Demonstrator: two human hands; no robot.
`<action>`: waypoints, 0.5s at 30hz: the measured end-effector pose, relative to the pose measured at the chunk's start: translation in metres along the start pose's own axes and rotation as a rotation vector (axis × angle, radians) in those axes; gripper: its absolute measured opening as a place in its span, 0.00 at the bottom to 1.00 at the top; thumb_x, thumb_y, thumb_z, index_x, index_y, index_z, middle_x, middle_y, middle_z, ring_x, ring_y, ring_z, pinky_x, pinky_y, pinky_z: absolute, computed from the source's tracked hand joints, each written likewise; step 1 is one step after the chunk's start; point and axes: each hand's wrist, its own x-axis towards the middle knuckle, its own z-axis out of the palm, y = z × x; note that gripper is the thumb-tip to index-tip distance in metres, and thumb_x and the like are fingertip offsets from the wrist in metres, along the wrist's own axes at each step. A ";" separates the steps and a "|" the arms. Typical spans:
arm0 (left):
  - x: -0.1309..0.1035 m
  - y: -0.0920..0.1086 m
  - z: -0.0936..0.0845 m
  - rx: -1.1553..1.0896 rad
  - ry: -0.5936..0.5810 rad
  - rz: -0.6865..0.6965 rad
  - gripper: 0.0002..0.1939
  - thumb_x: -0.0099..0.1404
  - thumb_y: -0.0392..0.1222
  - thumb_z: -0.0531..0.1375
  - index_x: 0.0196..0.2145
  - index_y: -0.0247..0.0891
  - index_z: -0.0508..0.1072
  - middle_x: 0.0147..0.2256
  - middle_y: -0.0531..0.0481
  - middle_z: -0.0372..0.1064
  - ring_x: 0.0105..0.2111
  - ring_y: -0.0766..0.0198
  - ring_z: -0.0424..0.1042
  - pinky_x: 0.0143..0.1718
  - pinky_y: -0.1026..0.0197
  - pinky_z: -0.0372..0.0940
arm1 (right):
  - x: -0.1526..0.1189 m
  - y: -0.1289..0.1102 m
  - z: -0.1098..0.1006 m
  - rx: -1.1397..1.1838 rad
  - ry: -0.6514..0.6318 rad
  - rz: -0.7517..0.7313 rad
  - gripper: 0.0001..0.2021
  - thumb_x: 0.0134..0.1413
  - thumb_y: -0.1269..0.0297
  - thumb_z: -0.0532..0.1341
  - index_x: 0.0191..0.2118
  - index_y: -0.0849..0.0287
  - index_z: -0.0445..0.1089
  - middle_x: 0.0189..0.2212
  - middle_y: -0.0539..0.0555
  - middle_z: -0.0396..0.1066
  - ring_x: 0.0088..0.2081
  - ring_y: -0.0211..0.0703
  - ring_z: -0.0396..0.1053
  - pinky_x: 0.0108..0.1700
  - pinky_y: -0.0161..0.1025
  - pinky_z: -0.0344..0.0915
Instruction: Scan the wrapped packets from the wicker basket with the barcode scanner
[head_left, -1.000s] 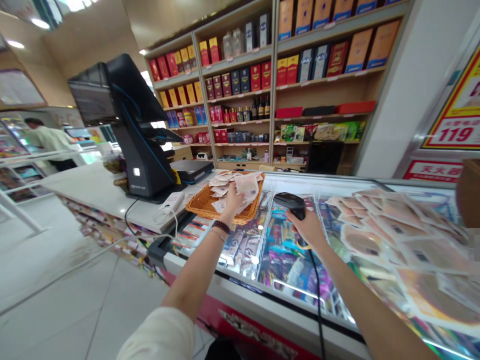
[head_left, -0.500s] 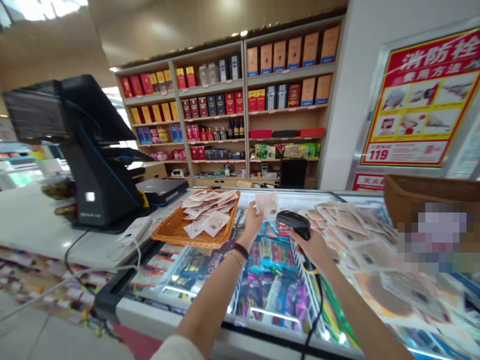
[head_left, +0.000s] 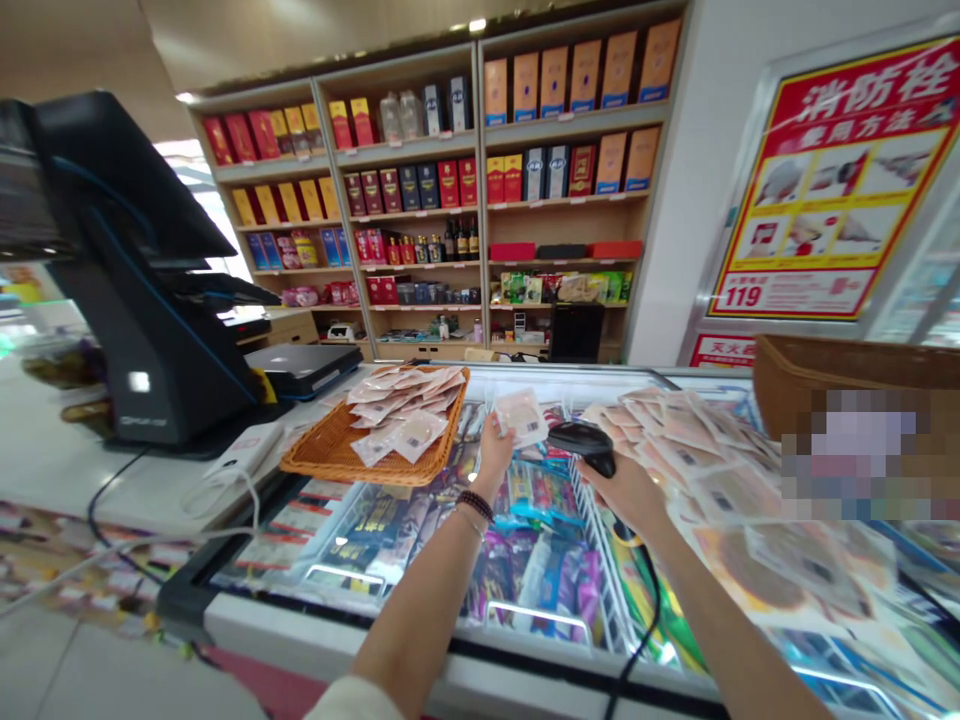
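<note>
My left hand (head_left: 496,455) grips a small clear packet (head_left: 523,418) by its left edge, with a barcode label facing me. Close to its right, my right hand (head_left: 626,490) is wrapped round a black barcode scanner (head_left: 581,442), whose head points left at the packet. A black cord (head_left: 646,620) hangs from the scanner. Left of my hands, an orange wicker basket (head_left: 322,459) holds a heap of similar packets (head_left: 409,412). Many more flat packets (head_left: 697,450) lie spread over the glass to the right of the scanner.
Beneath my arms is a glass-topped freezer (head_left: 300,640) with colourful wrapped goods inside. A black checkout terminal (head_left: 142,300) and a flat scale (head_left: 300,368) stand at left. A brown basket (head_left: 840,365) sits at right. Stocked shelves (head_left: 409,215) line the back wall.
The view has shifted slightly, so the terminal and basket sit farther left. The packet in my left hand has tilted, and its barcode shows more clearly. Both hands keep their hold.
</note>
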 end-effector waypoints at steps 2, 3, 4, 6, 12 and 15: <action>-0.001 0.001 0.000 0.000 0.001 -0.013 0.27 0.55 0.29 0.68 0.51 0.40 0.69 0.46 0.42 0.78 0.45 0.57 0.80 0.45 0.57 0.75 | 0.000 0.002 0.000 -0.018 -0.007 -0.007 0.15 0.61 0.57 0.61 0.25 0.55 0.70 0.14 0.51 0.71 0.19 0.45 0.72 0.27 0.37 0.62; -0.001 0.002 0.001 -0.002 0.002 -0.020 0.27 0.55 0.29 0.68 0.51 0.40 0.68 0.46 0.42 0.79 0.45 0.57 0.80 0.45 0.57 0.75 | 0.000 0.003 0.000 -0.026 -0.009 -0.013 0.15 0.61 0.56 0.60 0.25 0.55 0.70 0.14 0.51 0.71 0.19 0.45 0.72 0.27 0.37 0.62; -0.001 0.002 0.001 -0.005 0.003 -0.028 0.27 0.55 0.28 0.68 0.51 0.40 0.68 0.46 0.42 0.79 0.45 0.57 0.81 0.45 0.57 0.75 | 0.001 0.004 0.001 -0.033 -0.010 -0.017 0.15 0.62 0.55 0.60 0.25 0.55 0.70 0.14 0.51 0.70 0.19 0.46 0.72 0.27 0.37 0.62; -0.001 0.003 0.002 -0.011 0.005 -0.033 0.27 0.55 0.27 0.67 0.51 0.40 0.68 0.45 0.43 0.79 0.45 0.57 0.81 0.46 0.57 0.75 | 0.001 0.006 0.002 -0.038 -0.012 -0.020 0.16 0.62 0.55 0.60 0.25 0.56 0.71 0.14 0.52 0.71 0.19 0.46 0.72 0.27 0.37 0.62; 0.000 0.001 0.002 -0.006 0.010 -0.022 0.27 0.54 0.27 0.67 0.51 0.40 0.68 0.45 0.42 0.79 0.46 0.56 0.81 0.47 0.55 0.76 | 0.001 0.007 0.003 -0.055 -0.012 -0.018 0.16 0.62 0.55 0.60 0.25 0.55 0.71 0.14 0.52 0.70 0.19 0.45 0.72 0.27 0.37 0.60; 0.001 0.000 0.002 -0.001 0.005 -0.022 0.27 0.55 0.28 0.68 0.51 0.39 0.68 0.45 0.42 0.79 0.45 0.55 0.81 0.47 0.53 0.76 | 0.001 0.006 0.003 -0.026 -0.005 -0.019 0.15 0.62 0.55 0.61 0.25 0.55 0.70 0.14 0.51 0.70 0.19 0.44 0.72 0.26 0.37 0.61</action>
